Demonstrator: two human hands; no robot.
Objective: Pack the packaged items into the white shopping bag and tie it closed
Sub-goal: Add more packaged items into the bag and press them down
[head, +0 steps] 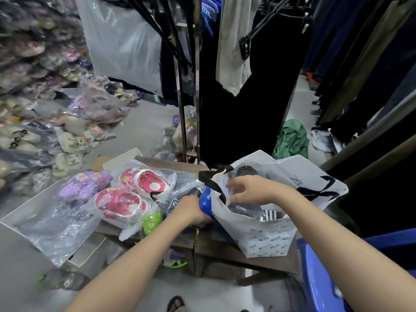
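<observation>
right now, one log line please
packing | left hand grips white shopping bag | right hand on clear packet inside | red slipper packs outside

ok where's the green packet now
In the head view, the green packet lies left of centre, just below the red slipper packs and close beside the left hand.

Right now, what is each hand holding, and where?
The left hand grips the white shopping bag by its blue rim; the right hand touches a clear package inside, hold unclear.
</observation>
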